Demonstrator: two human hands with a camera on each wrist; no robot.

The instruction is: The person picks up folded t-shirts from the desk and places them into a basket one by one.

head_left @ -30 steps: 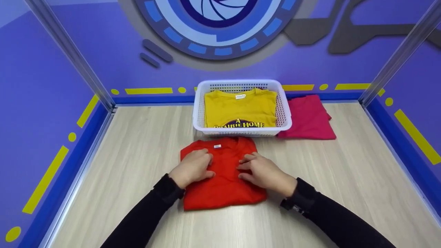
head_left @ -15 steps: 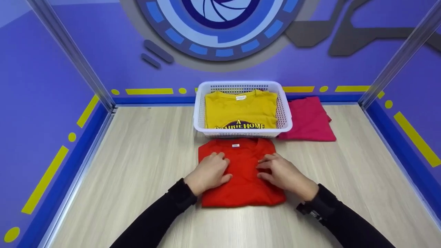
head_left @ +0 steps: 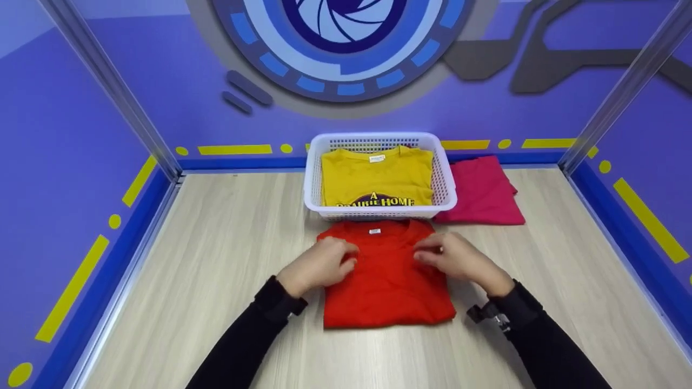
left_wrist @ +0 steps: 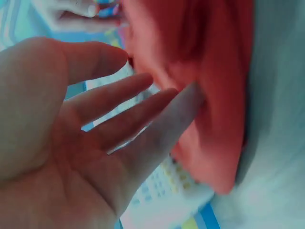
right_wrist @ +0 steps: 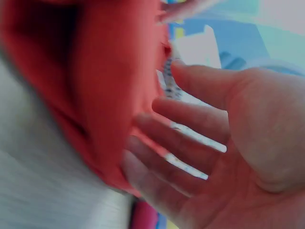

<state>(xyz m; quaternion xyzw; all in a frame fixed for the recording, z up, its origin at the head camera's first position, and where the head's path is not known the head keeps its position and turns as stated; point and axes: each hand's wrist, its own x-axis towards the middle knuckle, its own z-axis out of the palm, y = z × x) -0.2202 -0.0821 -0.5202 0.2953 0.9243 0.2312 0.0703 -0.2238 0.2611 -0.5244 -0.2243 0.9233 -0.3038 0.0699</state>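
A red T-shirt [head_left: 386,292], folded into a rough square, lies on the table with its collar and white label toward the basket. Over its left side is my left hand [head_left: 319,263], fingers loosely extended; in the left wrist view one fingertip is right at the red cloth. My right hand [head_left: 459,257] is at the shirt's upper right side. Its fingers [right_wrist: 167,138] are spread and gently bent beside the fabric in the right wrist view. Neither hand grips the cloth.
Behind the red shirt, a white plastic basket [head_left: 311,189] holds a folded yellow T-shirt [head_left: 378,175] with printed lettering. To its right lies a folded pink garment [head_left: 484,192]. Purple-blue panels [head_left: 259,124] enclose the table [head_left: 238,227] at the back and sides.
The red T-shirt has shifted right and now sits more squarely in front of the basket. Both hands moved right with it, then loosened; the right hand has risen toward the shirt's upper edge.
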